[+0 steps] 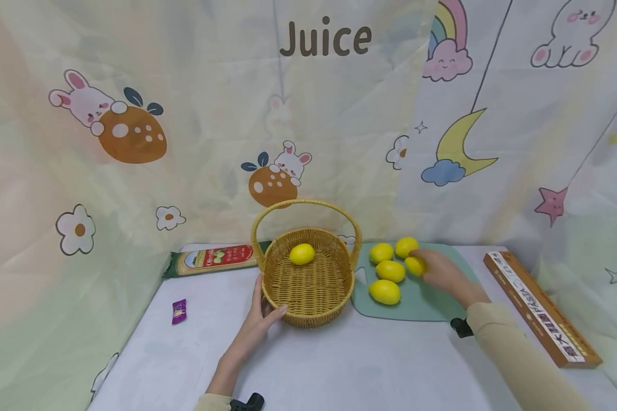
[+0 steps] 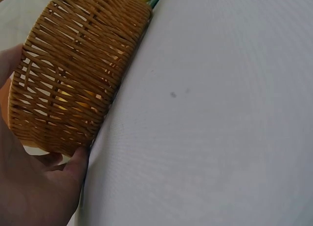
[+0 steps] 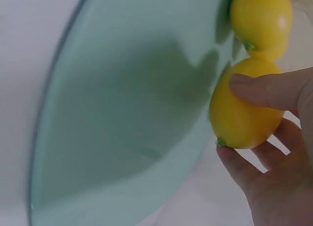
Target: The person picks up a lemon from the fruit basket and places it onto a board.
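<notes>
A wicker basket [image 1: 308, 317] with a tall arched handle stands mid-table, one lemon [image 1: 302, 254] inside it. My left hand [image 1: 257, 325] holds the basket's near left side, thumb over the rim and fingers along the wall. In the left wrist view the woven wall [image 2: 78, 69] lies between thumb and fingers. To the right, my right hand [image 1: 442, 274] grips a lemon [image 3: 244, 106] between thumb and fingers, at the green cutting board [image 1: 416, 311]. Several other lemons [image 1: 385, 292] lie on the board, close to the held one.
A red and green pasta packet [image 1: 221, 258] lies behind and left of the basket. A small purple wrapped sweet [image 1: 179, 311] is at the left. Along the right edge lies a long brown pasta box [image 1: 540, 308]. A printed curtain [image 1: 211, 114] hangs behind the table.
</notes>
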`<action>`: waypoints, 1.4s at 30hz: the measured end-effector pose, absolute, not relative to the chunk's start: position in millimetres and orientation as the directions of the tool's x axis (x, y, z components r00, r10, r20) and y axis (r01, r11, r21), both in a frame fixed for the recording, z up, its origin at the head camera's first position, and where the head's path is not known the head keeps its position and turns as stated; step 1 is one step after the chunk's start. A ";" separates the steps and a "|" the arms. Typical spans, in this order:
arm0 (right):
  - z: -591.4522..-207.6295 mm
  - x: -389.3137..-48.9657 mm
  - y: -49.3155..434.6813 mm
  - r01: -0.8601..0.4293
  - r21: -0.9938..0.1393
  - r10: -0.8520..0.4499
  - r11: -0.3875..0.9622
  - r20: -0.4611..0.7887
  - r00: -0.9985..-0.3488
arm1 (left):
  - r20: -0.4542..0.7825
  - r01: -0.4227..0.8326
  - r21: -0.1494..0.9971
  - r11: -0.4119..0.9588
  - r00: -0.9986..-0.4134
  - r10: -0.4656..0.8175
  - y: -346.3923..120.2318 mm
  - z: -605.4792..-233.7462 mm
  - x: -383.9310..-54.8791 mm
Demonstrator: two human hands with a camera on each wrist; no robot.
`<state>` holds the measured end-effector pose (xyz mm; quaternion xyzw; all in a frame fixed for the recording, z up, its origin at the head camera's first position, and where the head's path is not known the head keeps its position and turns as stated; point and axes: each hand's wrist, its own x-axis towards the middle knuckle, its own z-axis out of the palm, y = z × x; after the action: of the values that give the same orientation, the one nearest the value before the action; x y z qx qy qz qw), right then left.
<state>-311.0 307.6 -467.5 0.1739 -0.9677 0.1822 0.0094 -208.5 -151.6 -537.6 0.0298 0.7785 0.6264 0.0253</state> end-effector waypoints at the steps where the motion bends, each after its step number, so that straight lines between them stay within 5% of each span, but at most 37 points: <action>1: -469.3 -311.0 307.6 -0.344 -0.358 -0.335 0.868 0.088 -0.938 | -0.003 0.014 0.977 0.212 -0.997 0.080 -151.5 -537.3 -208.3; 42: -457.0 -302.6 296.1 -0.357 -0.386 -0.339 0.851 0.116 -0.934 | -0.004 0.012 0.978 0.210 -0.997 0.076 -151.9 -538.7 -208.4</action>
<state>-302.6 296.1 -457.0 0.1810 -0.9617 0.2047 0.0217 -208.4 -151.9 -538.7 0.0282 0.7773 0.6279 0.0255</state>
